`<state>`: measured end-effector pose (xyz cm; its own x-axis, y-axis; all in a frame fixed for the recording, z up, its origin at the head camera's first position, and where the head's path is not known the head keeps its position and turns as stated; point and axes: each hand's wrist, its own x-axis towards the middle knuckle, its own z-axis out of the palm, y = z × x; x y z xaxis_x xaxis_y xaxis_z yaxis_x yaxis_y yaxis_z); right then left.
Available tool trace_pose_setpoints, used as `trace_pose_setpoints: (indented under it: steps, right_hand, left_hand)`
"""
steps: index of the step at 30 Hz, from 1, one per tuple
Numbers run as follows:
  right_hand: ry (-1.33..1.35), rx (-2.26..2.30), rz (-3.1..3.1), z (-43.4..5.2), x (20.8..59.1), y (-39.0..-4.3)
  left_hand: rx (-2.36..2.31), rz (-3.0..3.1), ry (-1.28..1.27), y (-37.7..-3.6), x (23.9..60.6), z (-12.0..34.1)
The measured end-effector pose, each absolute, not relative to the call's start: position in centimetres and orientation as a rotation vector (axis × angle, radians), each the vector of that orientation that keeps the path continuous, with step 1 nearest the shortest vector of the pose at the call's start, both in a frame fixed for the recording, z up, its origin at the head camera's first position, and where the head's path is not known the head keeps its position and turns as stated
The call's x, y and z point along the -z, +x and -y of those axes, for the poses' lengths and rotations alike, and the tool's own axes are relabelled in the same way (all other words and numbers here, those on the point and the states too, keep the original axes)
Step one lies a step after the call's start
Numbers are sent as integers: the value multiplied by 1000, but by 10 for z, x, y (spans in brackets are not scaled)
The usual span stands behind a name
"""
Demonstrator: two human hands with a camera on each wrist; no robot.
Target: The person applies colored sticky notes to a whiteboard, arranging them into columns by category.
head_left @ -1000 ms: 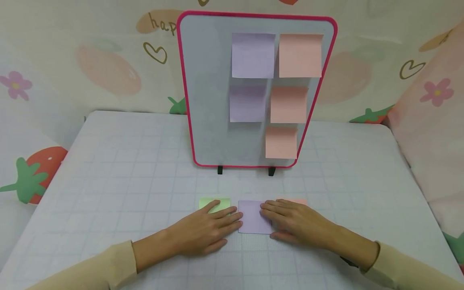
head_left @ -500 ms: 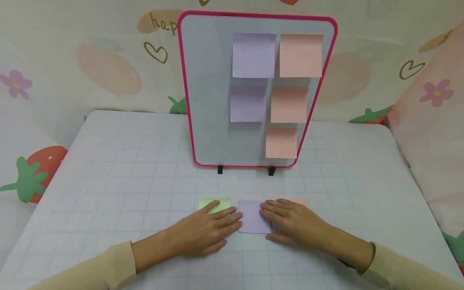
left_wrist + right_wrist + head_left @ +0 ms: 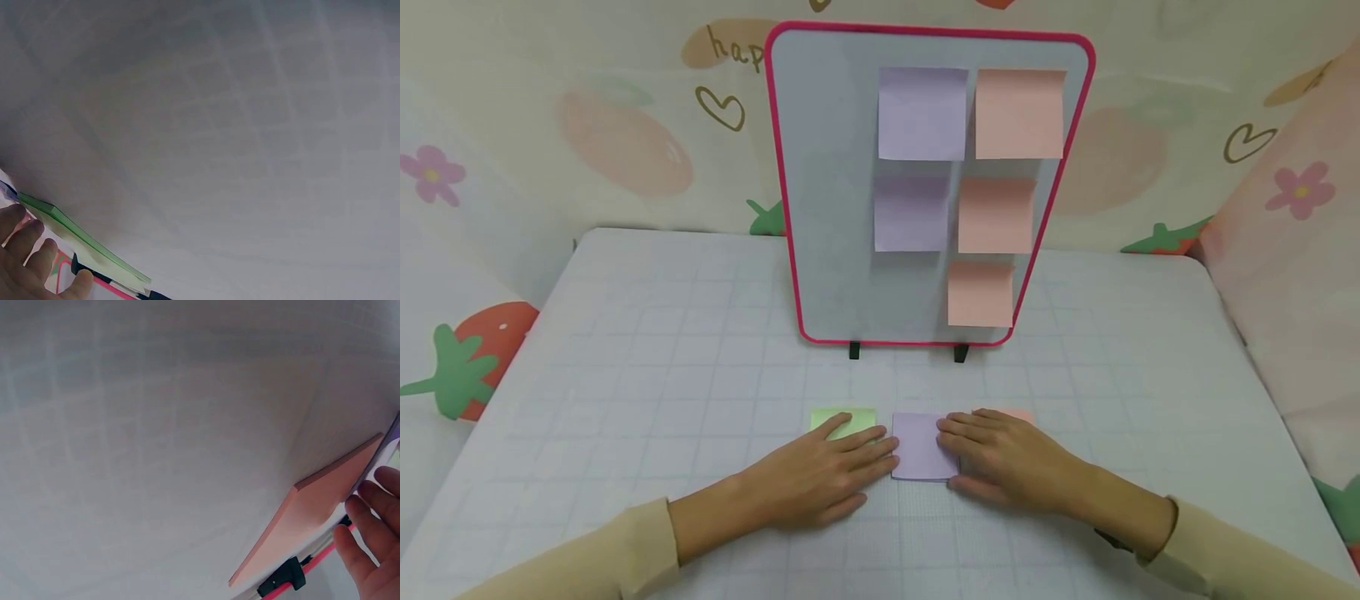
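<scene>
A purple sticky-note pad (image 3: pixel 914 454) lies on the table between both hands. My left hand (image 3: pixel 812 482) lies across the green sticky-note pad (image 3: pixel 829 418), its fairly straight fingertips touching the purple pad's left edge. My right hand (image 3: pixel 1030 465) covers most of the pink sticky-note pad (image 3: pixel 1021 414). Its extended fingers rest on the purple pad's right part, and the thumb touches the lower right corner. A thin dark line shows under the purple pad's near edge. In the wrist views, the green pad (image 3: pixel 94 253) and pink pad (image 3: pixel 312 506) stand beside the fingers.
Behind the pads stands a whiteboard (image 3: pixel 831 192) with a pink-red frame on black feet (image 3: pixel 961 353). Purple notes (image 3: pixel 922 114) and pink notes (image 3: pixel 1019 114) hang on its middle and right side. A checked white cloth (image 3: pixel 647 350) covers the table.
My right thumb has slid a little left, to the purple pad's lower right corner. The near edge of the pad looks slightly raised. My left hand has stayed in place.
</scene>
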<state>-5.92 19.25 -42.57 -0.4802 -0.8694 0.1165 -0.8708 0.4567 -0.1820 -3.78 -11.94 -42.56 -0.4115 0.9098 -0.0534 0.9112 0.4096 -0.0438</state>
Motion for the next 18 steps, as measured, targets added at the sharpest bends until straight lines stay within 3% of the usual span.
trace_pose_setpoints:
  steps: [18]
  right_hand:
    - [1603,-578,2403,-191,425,-62]
  left_hand:
    - [80,-2636,1667,-39,422,125]
